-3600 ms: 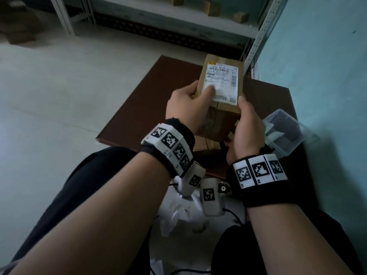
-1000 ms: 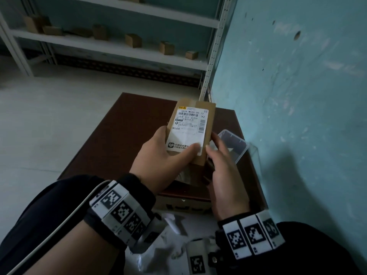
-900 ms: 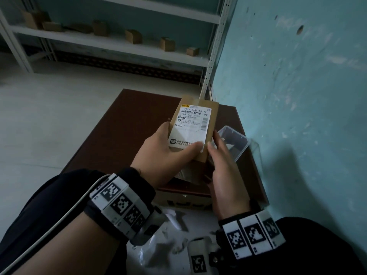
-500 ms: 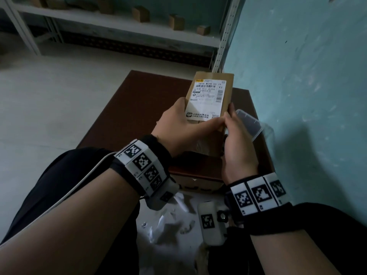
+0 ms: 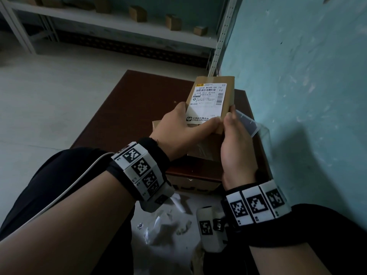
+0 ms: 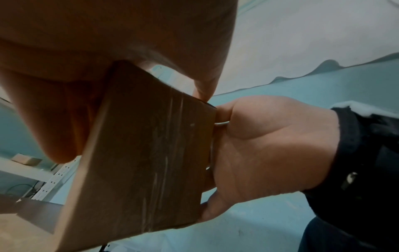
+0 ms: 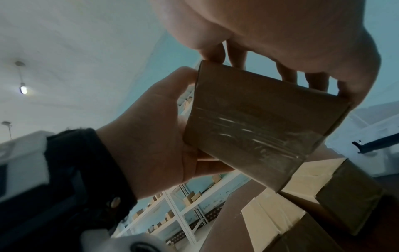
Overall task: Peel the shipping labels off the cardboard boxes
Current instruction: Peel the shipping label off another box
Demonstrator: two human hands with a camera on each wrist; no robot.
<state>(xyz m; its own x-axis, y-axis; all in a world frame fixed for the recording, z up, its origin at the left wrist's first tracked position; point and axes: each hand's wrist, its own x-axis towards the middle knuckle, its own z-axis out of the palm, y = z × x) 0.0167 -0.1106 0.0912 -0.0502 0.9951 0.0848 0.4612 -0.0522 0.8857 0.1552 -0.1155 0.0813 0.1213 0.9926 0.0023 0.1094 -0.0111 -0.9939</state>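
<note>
Both hands, left (image 5: 179,129) and right (image 5: 236,147), grip the box (image 5: 213,104); its white label (image 5: 207,103) faces up; wrist views show its taped underside.

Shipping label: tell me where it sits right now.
In the head view the shipping label is stuck to the upward face of the cardboard box held over the brown table, left hand thumb on its near edge, right hand beside it.

I see bare forearms; each wrist wears a black strap (image 5: 156,149) with white square-patterned marker blocks (image 5: 256,205), a white cable (image 5: 65,193), and dark trousers (image 5: 65,175).
</note>
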